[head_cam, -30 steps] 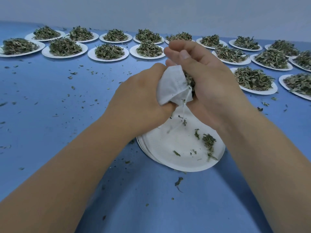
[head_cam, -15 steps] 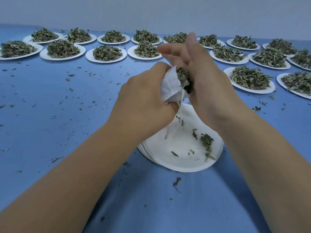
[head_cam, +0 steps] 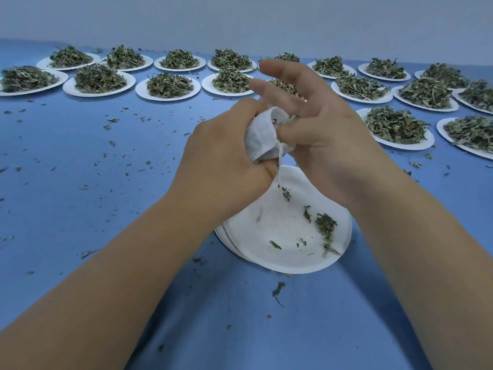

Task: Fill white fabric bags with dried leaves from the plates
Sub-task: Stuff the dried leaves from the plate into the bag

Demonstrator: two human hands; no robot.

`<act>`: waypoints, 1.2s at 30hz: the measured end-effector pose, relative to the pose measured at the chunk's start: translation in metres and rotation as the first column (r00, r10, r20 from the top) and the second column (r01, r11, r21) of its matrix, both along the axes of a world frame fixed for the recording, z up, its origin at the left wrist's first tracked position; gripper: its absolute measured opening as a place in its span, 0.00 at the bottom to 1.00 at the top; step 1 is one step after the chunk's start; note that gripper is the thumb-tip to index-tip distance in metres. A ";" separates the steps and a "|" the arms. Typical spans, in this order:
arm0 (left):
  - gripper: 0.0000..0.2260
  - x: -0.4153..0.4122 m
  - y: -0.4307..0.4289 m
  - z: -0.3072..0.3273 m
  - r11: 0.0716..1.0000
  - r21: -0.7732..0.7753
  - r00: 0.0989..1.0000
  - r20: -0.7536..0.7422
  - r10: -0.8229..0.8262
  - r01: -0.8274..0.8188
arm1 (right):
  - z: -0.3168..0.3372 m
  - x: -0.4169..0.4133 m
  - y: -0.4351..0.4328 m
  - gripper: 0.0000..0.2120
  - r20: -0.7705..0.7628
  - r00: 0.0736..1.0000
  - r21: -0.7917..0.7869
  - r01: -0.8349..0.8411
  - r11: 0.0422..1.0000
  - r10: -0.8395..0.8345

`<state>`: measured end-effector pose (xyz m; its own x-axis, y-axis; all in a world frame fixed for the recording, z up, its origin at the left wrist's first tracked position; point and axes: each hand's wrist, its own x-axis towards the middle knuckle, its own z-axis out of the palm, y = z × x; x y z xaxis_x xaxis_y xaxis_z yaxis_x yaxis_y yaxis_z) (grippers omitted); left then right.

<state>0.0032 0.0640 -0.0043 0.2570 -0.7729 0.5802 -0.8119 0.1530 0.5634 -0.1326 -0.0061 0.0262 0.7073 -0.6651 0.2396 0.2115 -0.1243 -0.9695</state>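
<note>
Across the blue table (head_cam: 80,209), more than a dozen plates (head_cam: 80,93) stand heaped with dried leaves (head_cam: 100,80), so most of the job looks left to do. The near plate (head_cam: 266,228), top of a stack, is all but emptied. Above it the left hand (head_cam: 224,161) grips the white bag (head_cam: 262,141) in curled fingers. The right hand (head_cam: 328,140) spreads its fingers wide, thumb pressing at the bag's mouth, probably tamping. The drawstring (head_cam: 279,169) hangs undrawn; a few scraps (head_cam: 325,227) lie on the near plate
</note>
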 end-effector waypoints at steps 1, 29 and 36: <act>0.11 0.001 0.000 -0.001 1.000 -0.014 1.000 -0.010 0.010 -0.010 | 0.003 -0.001 -0.001 0.25 0.021 1.000 0.036 0.010 0.999 -0.011; 0.13 0.010 -0.001 -0.003 1.000 0.003 0.998 -0.064 0.004 -0.004 | 0.005 -0.033 0.005 0.09 -0.070 0.878 -0.568 0.356 0.742 -0.474; 0.27 0.010 -0.002 -0.009 0.986 0.164 0.978 0.207 0.000 -0.035 | 0.005 -0.071 0.019 0.21 -0.761 0.586 -0.515 -0.288 0.807 -0.277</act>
<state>0.0127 0.0618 -0.0130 0.1599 -0.8591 0.4862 -0.9145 0.0565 0.4007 -0.2034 0.0129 0.0312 0.7876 -0.6077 -0.1014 -0.5742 -0.6643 -0.4785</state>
